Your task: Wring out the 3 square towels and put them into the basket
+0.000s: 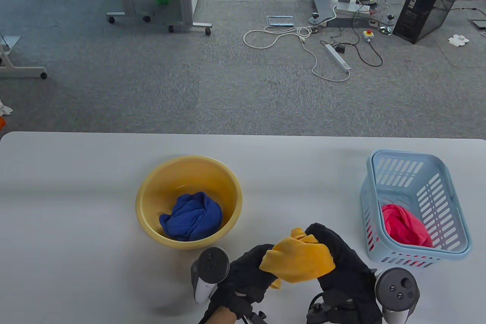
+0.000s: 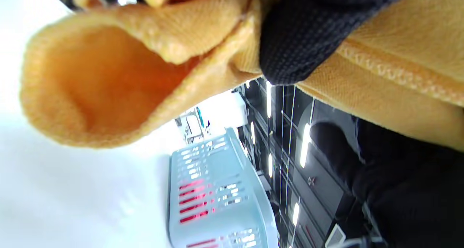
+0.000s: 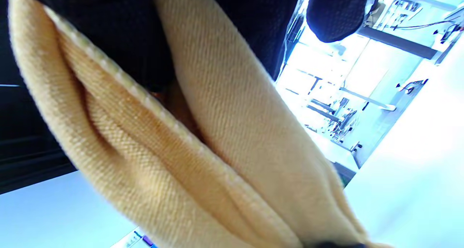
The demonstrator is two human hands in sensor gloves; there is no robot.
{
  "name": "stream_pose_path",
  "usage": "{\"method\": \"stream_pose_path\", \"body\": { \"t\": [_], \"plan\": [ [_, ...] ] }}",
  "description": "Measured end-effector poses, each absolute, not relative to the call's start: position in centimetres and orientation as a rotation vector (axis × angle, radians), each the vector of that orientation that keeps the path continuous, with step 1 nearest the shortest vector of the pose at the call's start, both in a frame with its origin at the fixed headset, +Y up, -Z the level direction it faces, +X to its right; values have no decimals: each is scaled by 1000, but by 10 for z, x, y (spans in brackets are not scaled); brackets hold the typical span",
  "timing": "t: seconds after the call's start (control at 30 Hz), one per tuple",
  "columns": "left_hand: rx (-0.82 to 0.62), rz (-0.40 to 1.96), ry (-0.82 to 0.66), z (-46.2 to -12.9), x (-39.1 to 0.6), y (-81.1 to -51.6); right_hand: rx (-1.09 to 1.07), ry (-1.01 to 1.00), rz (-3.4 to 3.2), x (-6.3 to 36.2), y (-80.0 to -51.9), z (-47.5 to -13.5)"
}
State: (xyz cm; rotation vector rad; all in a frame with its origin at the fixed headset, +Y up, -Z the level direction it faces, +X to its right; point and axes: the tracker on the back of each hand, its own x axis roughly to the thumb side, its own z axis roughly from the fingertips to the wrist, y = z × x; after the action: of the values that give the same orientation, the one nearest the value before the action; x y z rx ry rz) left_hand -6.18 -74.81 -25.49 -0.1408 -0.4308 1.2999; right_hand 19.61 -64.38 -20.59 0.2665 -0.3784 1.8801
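Both gloved hands hold a bunched yellow towel (image 1: 298, 261) above the table's front edge, between the bowl and the basket. My left hand (image 1: 250, 272) grips its left end and my right hand (image 1: 334, 259) grips its right end. The towel fills both wrist views (image 2: 119, 77) (image 3: 203, 150), with black glove fingers (image 2: 304, 34) curled over it. A blue towel (image 1: 191, 217) lies crumpled in the yellow bowl (image 1: 152, 191). A pink towel (image 1: 404, 225) lies in the light blue slotted basket (image 1: 452, 202) at the right.
The white table (image 1: 76, 206) ends just behind the bowl and basket; beyond it is grey carpet with cables (image 1: 303, 43), desk legs and a black computer tower (image 1: 433, 3). The basket (image 2: 217, 197) stands close to the right of my hands.
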Motion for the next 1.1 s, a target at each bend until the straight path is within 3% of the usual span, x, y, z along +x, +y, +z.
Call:
{"method": "stream_pose_path", "body": {
  "t": [0.4,0.87,1.1],
  "plan": [
    [-186,1670,-368,-256,-74,-747,183,-342,1895,190,-659,-210],
    [-228,2070,-475,-256,-69,-738,235,-152,1862,173,-677,-219],
    [-218,1937,-390,-257,-78,-739,306,-107,1948,182,-664,-216]
  ]
}}
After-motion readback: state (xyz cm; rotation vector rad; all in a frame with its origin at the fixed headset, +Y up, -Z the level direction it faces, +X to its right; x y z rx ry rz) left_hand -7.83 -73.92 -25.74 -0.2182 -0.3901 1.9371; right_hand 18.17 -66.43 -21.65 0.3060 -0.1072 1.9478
